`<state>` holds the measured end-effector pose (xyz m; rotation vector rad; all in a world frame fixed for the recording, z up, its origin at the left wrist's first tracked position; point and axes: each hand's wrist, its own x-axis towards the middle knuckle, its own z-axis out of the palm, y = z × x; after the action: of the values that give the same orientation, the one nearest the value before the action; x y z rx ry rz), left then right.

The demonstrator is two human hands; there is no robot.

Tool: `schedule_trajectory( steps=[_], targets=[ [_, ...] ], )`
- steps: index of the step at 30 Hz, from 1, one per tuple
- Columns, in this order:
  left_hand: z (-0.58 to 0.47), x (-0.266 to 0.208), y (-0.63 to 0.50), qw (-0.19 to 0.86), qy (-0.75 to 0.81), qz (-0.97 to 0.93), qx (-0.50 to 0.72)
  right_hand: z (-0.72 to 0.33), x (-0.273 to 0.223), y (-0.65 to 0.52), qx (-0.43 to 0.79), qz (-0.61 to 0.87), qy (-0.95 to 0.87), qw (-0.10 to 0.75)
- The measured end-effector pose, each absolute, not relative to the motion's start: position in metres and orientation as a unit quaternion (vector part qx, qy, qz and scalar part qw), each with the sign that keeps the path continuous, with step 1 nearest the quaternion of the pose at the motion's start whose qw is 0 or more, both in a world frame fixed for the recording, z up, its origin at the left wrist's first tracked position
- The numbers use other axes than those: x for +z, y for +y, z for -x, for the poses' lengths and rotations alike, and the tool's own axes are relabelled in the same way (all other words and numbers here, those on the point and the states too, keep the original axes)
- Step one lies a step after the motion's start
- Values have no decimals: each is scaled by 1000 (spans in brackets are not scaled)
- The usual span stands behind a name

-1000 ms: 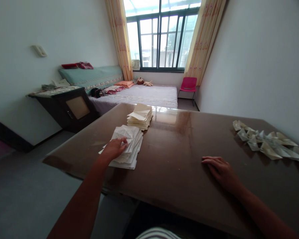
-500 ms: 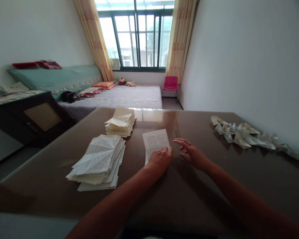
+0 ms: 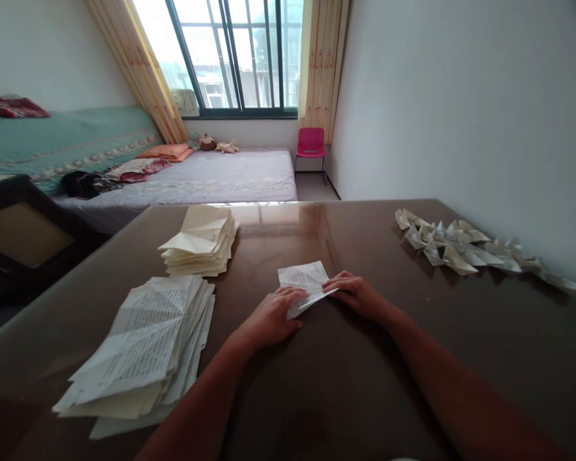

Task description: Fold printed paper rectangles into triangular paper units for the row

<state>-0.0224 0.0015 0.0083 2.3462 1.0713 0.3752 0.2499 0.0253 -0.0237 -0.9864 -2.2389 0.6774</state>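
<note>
Stack of creased white printed sheets (image 3: 139,339) lies on the glossy brown worktop (image 3: 326,397), left of the left grip; beyond that grip, a stack of cream paper sheets (image 3: 201,240). The left grip (image 3: 295,310) is spread, fingers flat on a small white printed paper sheet (image 3: 301,278) between both grips, thumb apart. The right grip (image 3: 330,289) has its fingertips at the sheet's right edge; whether it pinches, I cannot tell. The near edge looks turned up, so, in my judgement, align the corners first, anchor lightly with the left, then crease firmly from the middle outward. Folded grey-and-cream paper shapes (image 3: 454,253) lie right of the right grip.
</note>
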Motion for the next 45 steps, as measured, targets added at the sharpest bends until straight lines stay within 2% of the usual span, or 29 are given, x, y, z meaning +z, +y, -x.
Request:
schedule_trajectory(
  steps=[2,5,12,19,27,40,45],
  targets=[
    [27,5,6,301,384,-861,145,-252,-20,25,275,380,-833,294],
    [23,-2,9,328,448,-807,201,-253,-19,25,293,422,-810,282],
    [6,-13,10,269,599,-696,292,-234,-23,26,237,558,-746,276],
    [4,-8,9,165,610,-751,190,-219,-25,23,192,623,-710,265],
    [-3,2,3,103,606,-785,82,-220,-22,18,135,583,-767,231],
    [-2,-3,2,60,596,-800,41,-218,-22,19,139,588,-766,218],
    [-2,-5,1,-16,575,-814,76,-215,-23,18,128,591,-768,210]
  ],
)
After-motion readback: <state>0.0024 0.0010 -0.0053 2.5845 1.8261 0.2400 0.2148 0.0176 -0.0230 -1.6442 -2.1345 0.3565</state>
